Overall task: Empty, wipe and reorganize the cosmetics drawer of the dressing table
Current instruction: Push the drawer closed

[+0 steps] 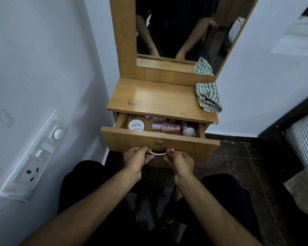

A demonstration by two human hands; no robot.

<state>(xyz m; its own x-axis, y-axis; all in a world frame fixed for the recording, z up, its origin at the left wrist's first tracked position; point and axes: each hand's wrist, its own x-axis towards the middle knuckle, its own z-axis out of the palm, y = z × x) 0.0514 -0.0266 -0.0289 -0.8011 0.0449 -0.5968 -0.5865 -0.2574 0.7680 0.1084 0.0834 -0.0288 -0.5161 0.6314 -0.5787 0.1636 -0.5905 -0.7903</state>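
The wooden drawer (pixel 132 141) of the dressing table stands partly pulled out. My left hand (pixel 137 157) and my right hand (pixel 179 159) both grip its curved metal handle (pixel 157 153), one at each end. Inside lie a round white nail polish remover tub (pixel 136 125), a pink bottle (pixel 167 127), a white-capped roll-on (pixel 188 130) and several small items further back, partly hidden under the tabletop. A green checked cloth (pixel 208 96) lies crumpled on the right of the tabletop (pixel 153 96).
A mirror (pixel 176 32) rises behind the tabletop. A white wall with a switch and socket panel (pixel 36 157) is close on the left. A striped mattress or bedding (pixel 304 137) sits at the right. The floor is dark stone.
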